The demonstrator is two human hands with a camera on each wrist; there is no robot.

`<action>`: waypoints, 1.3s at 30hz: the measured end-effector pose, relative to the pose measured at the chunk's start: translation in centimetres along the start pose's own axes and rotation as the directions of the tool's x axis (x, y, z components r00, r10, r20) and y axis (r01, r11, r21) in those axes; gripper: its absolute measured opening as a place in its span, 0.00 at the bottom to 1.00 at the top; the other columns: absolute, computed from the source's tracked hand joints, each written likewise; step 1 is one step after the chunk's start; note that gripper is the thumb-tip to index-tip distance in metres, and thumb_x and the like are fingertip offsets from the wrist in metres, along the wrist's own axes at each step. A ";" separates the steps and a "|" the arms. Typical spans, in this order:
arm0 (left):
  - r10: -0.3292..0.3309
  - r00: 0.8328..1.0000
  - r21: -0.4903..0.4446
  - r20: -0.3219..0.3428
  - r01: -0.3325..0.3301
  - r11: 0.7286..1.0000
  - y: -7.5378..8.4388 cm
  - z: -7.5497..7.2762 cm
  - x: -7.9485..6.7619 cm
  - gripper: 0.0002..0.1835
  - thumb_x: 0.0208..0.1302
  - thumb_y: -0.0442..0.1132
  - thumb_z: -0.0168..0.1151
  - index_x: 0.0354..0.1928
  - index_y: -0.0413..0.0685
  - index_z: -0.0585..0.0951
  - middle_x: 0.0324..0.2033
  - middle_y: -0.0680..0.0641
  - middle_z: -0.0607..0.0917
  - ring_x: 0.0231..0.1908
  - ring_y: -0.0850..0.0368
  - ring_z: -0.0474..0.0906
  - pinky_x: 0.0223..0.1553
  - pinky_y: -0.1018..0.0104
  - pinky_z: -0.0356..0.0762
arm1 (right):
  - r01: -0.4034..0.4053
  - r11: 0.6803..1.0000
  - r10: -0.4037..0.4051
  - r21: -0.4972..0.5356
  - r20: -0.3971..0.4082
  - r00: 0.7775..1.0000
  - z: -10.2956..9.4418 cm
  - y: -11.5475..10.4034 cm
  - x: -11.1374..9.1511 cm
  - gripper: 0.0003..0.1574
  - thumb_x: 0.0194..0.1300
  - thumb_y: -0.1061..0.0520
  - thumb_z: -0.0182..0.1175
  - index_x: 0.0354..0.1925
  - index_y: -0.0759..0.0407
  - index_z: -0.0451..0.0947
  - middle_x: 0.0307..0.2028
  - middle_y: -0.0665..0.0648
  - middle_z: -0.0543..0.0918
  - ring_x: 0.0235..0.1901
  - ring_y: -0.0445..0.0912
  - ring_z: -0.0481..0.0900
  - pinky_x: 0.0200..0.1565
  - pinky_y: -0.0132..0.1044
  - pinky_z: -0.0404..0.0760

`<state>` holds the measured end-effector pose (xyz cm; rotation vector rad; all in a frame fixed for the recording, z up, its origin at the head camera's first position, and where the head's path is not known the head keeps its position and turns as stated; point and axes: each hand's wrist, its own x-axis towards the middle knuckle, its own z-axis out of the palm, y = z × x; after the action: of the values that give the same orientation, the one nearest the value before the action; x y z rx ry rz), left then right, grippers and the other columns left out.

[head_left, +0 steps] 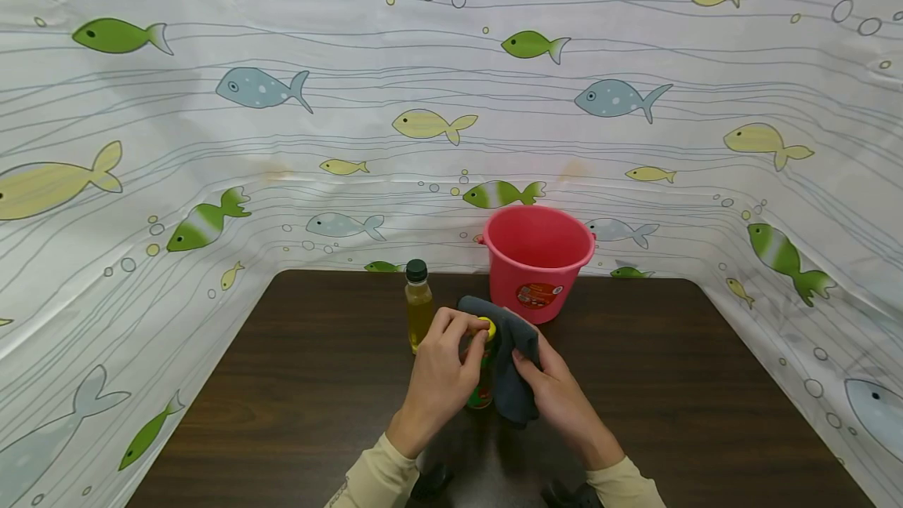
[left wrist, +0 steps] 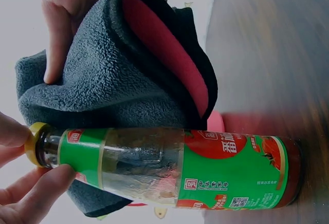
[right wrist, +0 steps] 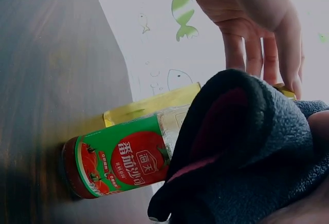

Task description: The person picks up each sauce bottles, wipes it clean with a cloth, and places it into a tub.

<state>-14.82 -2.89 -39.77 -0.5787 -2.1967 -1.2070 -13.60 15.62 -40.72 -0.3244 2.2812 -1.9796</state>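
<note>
A glass ketchup bottle (left wrist: pixel 236 170) with a green and red label and a yellow cap (left wrist: pixel 35 144) stands upright in front of me. My left hand (head_left: pixel 440 363) pinches this cap between thumb and fingers. Bunched in my right hand (head_left: pixel 564 398) is a dark grey cloth (head_left: pixel 513 394) with a pink underside. The cloth lies along the bottle's right side in the head view. Its folds cover part of the bottle's upper half in the right wrist view (right wrist: pixel 241 136).
Just behind my left hand stands a bottle of yellow oil (head_left: pixel 420 308) with a dark green cap. A pink bucket (head_left: pixel 504 281) is at the back of the dark wooden table (head_left: pixel 282 382). Fish-patterned sheeting (head_left: pixel 381 100) surrounds the table's back and sides.
</note>
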 end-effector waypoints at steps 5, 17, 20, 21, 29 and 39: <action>-0.008 1.000 -0.017 -0.006 0.008 1.000 0.0 0.0 0.0 0.05 0.70 0.33 0.70 0.45 0.45 0.87 0.42 0.46 0.81 0.40 0.55 0.85 0.33 0.71 0.84 | -0.005 1.000 0.005 0.020 0.016 1.000 0.2 -0.2 0.2 0.33 0.85 0.53 0.49 0.82 0.39 0.59 0.79 0.56 0.66 0.74 0.59 0.68 0.72 0.62 0.73; -0.015 1.000 -0.027 -0.011 0.015 1.000 0.1 0.0 0.0 0.05 0.69 0.34 0.70 0.45 0.45 0.88 0.42 0.46 0.81 0.40 0.55 0.85 0.34 0.68 0.85 | -0.010 1.000 0.009 0.016 0.054 0.998 0.8 0.5 1.0 0.33 0.85 0.50 0.50 0.81 0.45 0.59 0.75 0.61 0.71 0.69 0.59 0.76 0.67 0.54 0.78; -0.018 1.000 -0.027 -0.009 0.018 0.999 0.2 0.0 0.0 0.05 0.70 0.33 0.69 0.45 0.45 0.87 0.42 0.46 0.81 0.40 0.55 0.84 0.35 0.65 0.87 | -0.051 0.998 0.049 0.022 0.085 0.995 0.7 0.8 1.3 0.34 0.85 0.46 0.49 0.80 0.54 0.59 0.71 0.65 0.74 0.65 0.58 0.79 0.63 0.46 0.81; -0.020 1.000 -0.027 -0.008 0.020 0.999 0.2 0.0 0.0 0.05 0.70 0.33 0.69 0.45 0.45 0.87 0.42 0.46 0.81 0.40 0.55 0.84 0.35 0.65 0.86 | -0.063 0.998 0.061 0.023 0.097 0.993 0.7 1.0 1.4 0.34 0.85 0.45 0.49 0.79 0.56 0.59 0.70 0.66 0.74 0.63 0.58 0.79 0.61 0.44 0.81; -0.039 0.999 -0.032 0.009 0.039 0.999 0.3 0.1 0.0 0.05 0.70 0.33 0.69 0.46 0.44 0.87 0.42 0.46 0.80 0.38 0.56 0.83 0.31 0.72 0.80 | -0.066 0.998 0.067 -0.012 0.124 0.990 0.5 3.0 1.6 0.33 0.86 0.48 0.47 0.78 0.62 0.58 0.67 0.68 0.76 0.61 0.55 0.81 0.62 0.45 0.82; -0.038 0.999 -0.032 0.007 0.038 0.999 0.2 0.1 0.0 0.05 0.71 0.34 0.68 0.46 0.46 0.87 0.43 0.47 0.80 0.34 0.59 0.78 0.29 0.74 0.77 | -0.075 0.990 0.093 -0.123 0.145 0.985 0.0 5.1 1.4 0.30 0.86 0.53 0.46 0.75 0.67 0.64 0.64 0.65 0.80 0.59 0.47 0.79 0.58 0.34 0.78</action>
<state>-14.75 -2.71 -39.69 -0.5571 -2.2060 -1.2642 -15.40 15.99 -45.62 -0.3674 2.2801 -1.7241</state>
